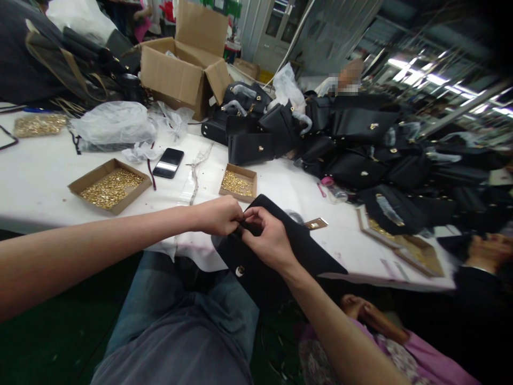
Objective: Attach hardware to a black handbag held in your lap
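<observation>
A black bag (276, 283) with a small metal clasp (240, 271) lies tilted over the table edge, partly above my lap. At its upper left side, my left hand (222, 215) is closed, its fingertips pinching a dark part of the bag. My right hand (269, 235) meets it there, thumb and fingers pinched at the same spot. Whatever small part sits between the fingertips is hidden. Just beyond my hands stands a small cardboard tray (254, 195) of gold metal fittings (236, 183). A flat metallic piece (316, 223) lies right of the bag.
A larger tray (127, 202) of gold fittings and a phone (169, 162) lie on the white table (44, 187). Black bags (250, 148) are piled behind, near an open carton (170, 72). At right are more trays (430, 259), a co-worker's hands (487, 251) and another person's pink sleeve (433, 355).
</observation>
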### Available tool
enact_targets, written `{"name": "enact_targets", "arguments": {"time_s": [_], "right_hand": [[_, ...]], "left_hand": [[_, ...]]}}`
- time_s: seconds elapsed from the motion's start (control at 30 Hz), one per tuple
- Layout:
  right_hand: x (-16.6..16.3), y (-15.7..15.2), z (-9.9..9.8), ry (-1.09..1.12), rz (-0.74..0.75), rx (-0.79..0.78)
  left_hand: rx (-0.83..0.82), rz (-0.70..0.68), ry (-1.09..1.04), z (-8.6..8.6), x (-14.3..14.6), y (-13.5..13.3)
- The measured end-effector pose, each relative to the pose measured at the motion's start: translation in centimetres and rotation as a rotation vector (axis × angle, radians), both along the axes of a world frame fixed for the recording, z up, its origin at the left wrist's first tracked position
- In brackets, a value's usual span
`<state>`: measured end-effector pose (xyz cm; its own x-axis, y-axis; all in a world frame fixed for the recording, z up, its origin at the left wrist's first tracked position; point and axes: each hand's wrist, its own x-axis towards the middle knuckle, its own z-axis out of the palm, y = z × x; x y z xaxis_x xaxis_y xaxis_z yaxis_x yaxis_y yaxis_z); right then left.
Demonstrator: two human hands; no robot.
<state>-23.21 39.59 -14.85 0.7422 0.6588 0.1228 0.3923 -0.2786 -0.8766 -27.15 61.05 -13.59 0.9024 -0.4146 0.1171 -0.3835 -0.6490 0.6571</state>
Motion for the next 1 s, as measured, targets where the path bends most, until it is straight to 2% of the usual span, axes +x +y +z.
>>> {"name": "enact_targets", "arguments": {"time_s": [0.13,0.37,0.6,1.0], "right_hand": [[0.0,0.1,-0.4,-0.005,-0.047,-0.006],[0.3,0.2,-0.6,0.040,-0.030,-0.003],[0.7,0.4,-0.2,0.042,-0.007,-0.037],[-0.1,1.0,0.4,-0.110,0.000,-0.115]], "left_hand": [[0.001,0.015,-0.005,-0.2,0.1,-0.1],[-0.055,0.005,-0.032,-0.6,0.1,0.1],[-0.131,0.006,0.029,-1.0,0.2,0.7],[-0.214,0.066,0.124,-1.3,-0.8,1.1]]}}
